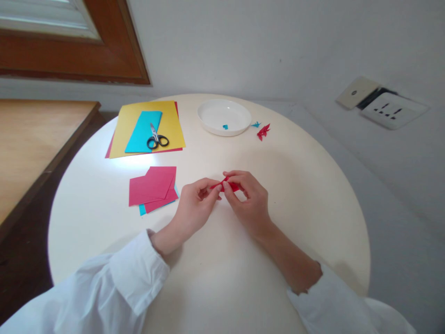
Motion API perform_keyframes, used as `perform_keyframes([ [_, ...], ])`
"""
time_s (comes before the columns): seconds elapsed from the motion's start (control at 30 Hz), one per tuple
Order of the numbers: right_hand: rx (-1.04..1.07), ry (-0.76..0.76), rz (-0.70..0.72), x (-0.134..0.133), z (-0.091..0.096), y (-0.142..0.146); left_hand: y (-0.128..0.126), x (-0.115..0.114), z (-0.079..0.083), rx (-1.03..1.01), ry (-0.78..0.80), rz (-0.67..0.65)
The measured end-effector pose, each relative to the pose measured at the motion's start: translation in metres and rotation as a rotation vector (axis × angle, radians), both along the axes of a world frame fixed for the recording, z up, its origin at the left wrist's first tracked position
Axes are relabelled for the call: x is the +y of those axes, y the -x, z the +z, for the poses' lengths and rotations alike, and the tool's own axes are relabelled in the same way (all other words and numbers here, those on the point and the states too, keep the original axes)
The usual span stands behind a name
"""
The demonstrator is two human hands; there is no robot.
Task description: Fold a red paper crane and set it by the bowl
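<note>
Between my two hands is a small piece of folded red paper (pixel 233 187), partly covered by my fingers. My left hand (pixel 200 199) pinches its left end with thumb and forefinger. On the other side, my right hand (pixel 248 195) grips the paper the same way, thumb in front and fingers behind. To the left lies a loose pile of red paper squares (pixel 151 188), with blue paper (pixel 142 210) showing beneath. Beyond my hands, a red folded paper figure (pixel 263 132) and a smaller blue one (pixel 256 124) rest right of the white dish.
A shallow white dish (pixel 208 126) with a tiny blue paper piece (pixel 225 126) stands at the back of the round white table (pixel 104 232). Black-handled scissors (pixel 157 141) lie on folded blue paper (pixel 139 134), over yellow sheets (pixel 174 125). A wall socket (pixel 392 111) is at right.
</note>
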State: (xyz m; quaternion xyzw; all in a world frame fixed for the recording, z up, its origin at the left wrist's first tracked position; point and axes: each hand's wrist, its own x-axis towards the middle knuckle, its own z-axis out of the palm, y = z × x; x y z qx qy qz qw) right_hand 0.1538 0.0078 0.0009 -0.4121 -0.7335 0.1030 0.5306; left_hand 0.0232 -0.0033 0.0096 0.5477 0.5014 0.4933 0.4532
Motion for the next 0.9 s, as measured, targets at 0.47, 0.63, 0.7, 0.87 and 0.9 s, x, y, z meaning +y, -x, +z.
perform_keyframes([
  [0.47, -0.034, -0.021, -0.011, 0.0009, 0.0007, -0.0011, 0.001, -0.0002, 0.0016, -0.052, 0.004, -0.013],
  [0.63, -0.056, -0.039, -0.044, 0.002, 0.0011, -0.0035, 0.0022, 0.0006, 0.004, -0.029, 0.005, -0.014],
  [0.7, -0.059, -0.03, -0.056, 0.002, 0.001, -0.0043, 0.0028, 0.0012, 0.0037, -0.014, 0.0, -0.017],
  [0.87, -0.039, -0.002, -0.032, 0.0022, 0.0007, -0.0058, 0.0034, 0.0039, -0.0022, -0.001, -0.011, -0.01],
  [0.9, -0.031, 0.004, -0.023, 0.0023, 0.0006, -0.0062, 0.0035, 0.0045, -0.0034, -0.004, -0.025, -0.003],
])
